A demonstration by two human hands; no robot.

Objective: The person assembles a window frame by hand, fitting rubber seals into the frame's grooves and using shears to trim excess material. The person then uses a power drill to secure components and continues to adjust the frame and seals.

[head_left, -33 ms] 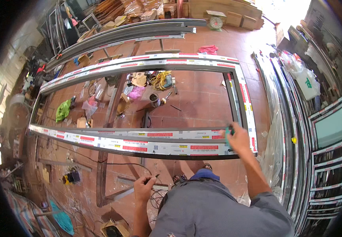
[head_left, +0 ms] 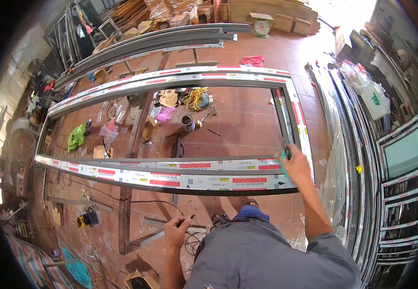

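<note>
Our right hand [head_left: 296, 164] has shifted slightly rightward with its teal-handled tool [head_left: 284, 168] since the earlier frame, while our left hand [head_left: 176, 231] has hardly moved. Nearest us, the left pinches a small dark piece [head_left: 192, 216] between thumb and fingertips; so light a hold could let it drop to the tiled floor [head_left: 281, 212]. Loops of black cable [head_left: 186, 244] lie close to our sandalled feet [head_left: 220, 219], so a careless step might snag us. Farther out, the right is closed around the tool above the near right corner of the film-covered frame [head_left: 209, 184], though blur hides the tip and we cannot tell whether it touches. A slip there, we judge, could score the frame's surface. Beyond its near rail the frame is open, so anything let go might fall through toward the can [head_left: 188, 123] and yellow cord [head_left: 197, 98].
</note>
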